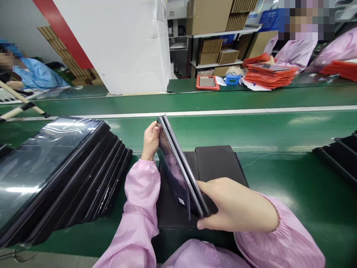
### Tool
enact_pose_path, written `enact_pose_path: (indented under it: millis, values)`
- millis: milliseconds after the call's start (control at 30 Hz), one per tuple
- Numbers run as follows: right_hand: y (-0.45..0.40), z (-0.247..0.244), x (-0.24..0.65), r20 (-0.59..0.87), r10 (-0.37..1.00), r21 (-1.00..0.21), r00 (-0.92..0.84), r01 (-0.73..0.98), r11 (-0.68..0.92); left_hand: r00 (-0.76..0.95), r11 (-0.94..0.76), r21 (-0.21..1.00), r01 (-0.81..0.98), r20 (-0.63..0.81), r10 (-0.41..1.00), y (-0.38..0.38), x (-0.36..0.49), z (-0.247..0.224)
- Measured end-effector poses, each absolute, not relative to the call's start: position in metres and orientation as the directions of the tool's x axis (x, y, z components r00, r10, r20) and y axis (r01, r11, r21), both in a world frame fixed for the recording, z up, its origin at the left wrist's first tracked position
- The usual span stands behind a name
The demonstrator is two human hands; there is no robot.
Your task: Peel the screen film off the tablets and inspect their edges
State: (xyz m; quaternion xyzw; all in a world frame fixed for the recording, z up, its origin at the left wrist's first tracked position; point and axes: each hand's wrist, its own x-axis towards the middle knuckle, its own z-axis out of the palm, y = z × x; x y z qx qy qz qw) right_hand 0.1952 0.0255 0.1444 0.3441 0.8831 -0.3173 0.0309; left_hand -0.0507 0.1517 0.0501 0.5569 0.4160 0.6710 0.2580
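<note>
Dark grey tablet (174,175) stands on edge, clasped by the left hand (151,140), fingers curled round its top, and the right hand (234,204), spread around its lower end, above a black folio case (214,163).

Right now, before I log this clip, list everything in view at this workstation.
dark tablets: 2, dark grey, upright between the hands
folio case: 1, black, flat beneath them
film-wrapped stack: 1, black, on the belt at left
black slabs: several, right edge
conveyor belt: 1, green, across the view
orange trays: one stack, far bench
single tray: 1, orange, far bench
bin: 1, blue, far bench
cardboard boxes: several, brown, on shelves
wrapped column: 1, white, far side
co-workers: 2, one in pink, one in blue, far side
left hand: 1, gripping the tablets' top
right hand: 1, gripping their lower edge
sleeves: 2, pink
</note>
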Motion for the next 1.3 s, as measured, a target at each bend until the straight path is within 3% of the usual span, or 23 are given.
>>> enact_pose_path:
  millis: [200, 633, 1300]
  values:
    - [0.024, 0.147, 0.195, -0.228, 0.547, -0.667, -0.806, 0.538, 0.515, -0.206, -0.526, 0.847, 0.075, 0.529, 0.823, 0.147, -0.039, 0.055]
    - [0.022, 0.14, 0.194, -0.168, 0.557, -0.706, -0.813, 0.494, 0.508, -0.265, -0.548, 0.83, -0.108, 0.507, 0.82, 0.147, -0.015, 0.06]
    - [0.019, 0.139, 0.197, -0.146, 0.533, -0.759, -0.833, 0.44, 0.48, -0.252, -0.598, 0.793, -0.116, 0.559, 0.79, 0.119, -0.005, 0.081]
